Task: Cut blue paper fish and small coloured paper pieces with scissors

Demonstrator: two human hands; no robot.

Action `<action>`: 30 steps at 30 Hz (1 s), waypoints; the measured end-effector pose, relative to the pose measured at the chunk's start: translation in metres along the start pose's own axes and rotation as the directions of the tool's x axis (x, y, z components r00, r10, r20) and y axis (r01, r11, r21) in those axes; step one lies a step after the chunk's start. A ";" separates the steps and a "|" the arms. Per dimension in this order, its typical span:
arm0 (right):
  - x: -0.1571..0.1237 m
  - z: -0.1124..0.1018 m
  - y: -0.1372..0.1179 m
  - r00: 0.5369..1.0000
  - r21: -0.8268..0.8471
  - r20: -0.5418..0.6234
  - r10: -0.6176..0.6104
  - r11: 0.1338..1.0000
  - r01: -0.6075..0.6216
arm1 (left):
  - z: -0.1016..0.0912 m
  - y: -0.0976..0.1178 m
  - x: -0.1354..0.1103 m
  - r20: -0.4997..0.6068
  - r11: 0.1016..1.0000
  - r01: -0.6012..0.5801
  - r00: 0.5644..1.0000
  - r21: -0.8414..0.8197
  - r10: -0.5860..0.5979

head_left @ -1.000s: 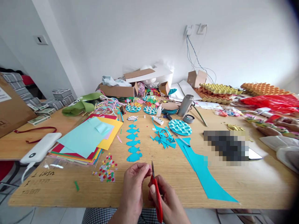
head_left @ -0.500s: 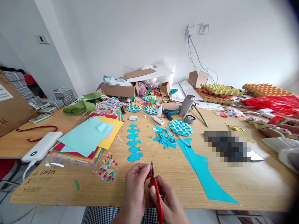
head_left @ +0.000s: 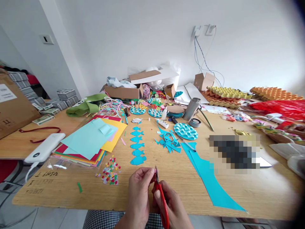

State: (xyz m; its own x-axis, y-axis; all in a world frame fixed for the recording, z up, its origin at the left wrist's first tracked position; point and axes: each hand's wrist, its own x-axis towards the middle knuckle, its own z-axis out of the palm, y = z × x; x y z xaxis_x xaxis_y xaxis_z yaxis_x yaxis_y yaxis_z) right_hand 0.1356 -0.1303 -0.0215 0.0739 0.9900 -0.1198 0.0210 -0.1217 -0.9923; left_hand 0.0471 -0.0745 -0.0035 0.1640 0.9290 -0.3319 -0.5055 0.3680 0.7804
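Scissors (head_left: 164, 206) with red handles sit in the right hand (head_left: 172, 200), just to the near right of the column of blue paper fish (head_left: 137, 146), their dark blades narrowly apart, if at all, and pointing away from the person. That hand is wrapped around the handles, thumb laid along the upper side. The left hand (head_left: 140, 190), directly on the near side of the fish column, has thumb and forefinger pinched together on a tiny pinkish scrap (head_left: 155, 171) right beside the blades; its outline is too small to make out, and I cannot tell whether the blades touch it. The column holds six fish, one behind another, the nearest lying just beyond the left fingertips. Left of the column and toward the person, coloured paper dots (head_left: 111, 170) are scattered; farther left lies a stack of coloured paper topped by a pale blue sheet (head_left: 81, 140), with a yellow sheet (head_left: 119, 136) on the side toward the fish. Right of the column is a heap of blue paper clippings (head_left: 169, 143), and beyond that heap, farther right of the fish, a wavy blue-and-white disc (head_left: 186, 131). A long blue paper offcut (head_left: 212, 181) stretches well right of the column, a pen (head_left: 190, 146) resting across its far end.
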 end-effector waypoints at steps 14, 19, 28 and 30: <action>-0.001 0.004 -0.001 0.999 0.057 -0.025 -0.046 0.997 0.047 | 0.001 0.000 -0.004 0.059 0.991 0.072 0.996 -0.110 -0.065; -0.001 0.003 0.002 0.999 0.015 -0.039 -0.024 1.000 0.025 | 0.000 -0.001 -0.002 0.080 0.997 0.053 0.996 -0.057 -0.048; 0.000 0.002 0.005 1.000 0.018 -0.016 -0.010 1.000 0.011 | 0.000 -0.001 -0.001 0.063 0.999 0.032 0.998 -0.034 -0.029; 0.000 0.001 0.004 1.000 0.003 -0.007 -0.017 1.000 0.017 | -0.001 -0.002 -0.001 0.065 0.999 0.035 0.997 -0.030 -0.033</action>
State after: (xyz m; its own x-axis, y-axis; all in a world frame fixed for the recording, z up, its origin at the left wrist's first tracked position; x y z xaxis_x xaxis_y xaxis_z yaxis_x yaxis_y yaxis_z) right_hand 0.1343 -0.1309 -0.0255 0.0809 0.9914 -0.1025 0.0192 -0.1043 -0.9944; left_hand 0.0471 -0.0764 -0.0047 0.2351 0.9168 -0.3227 -0.5246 0.3992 0.7520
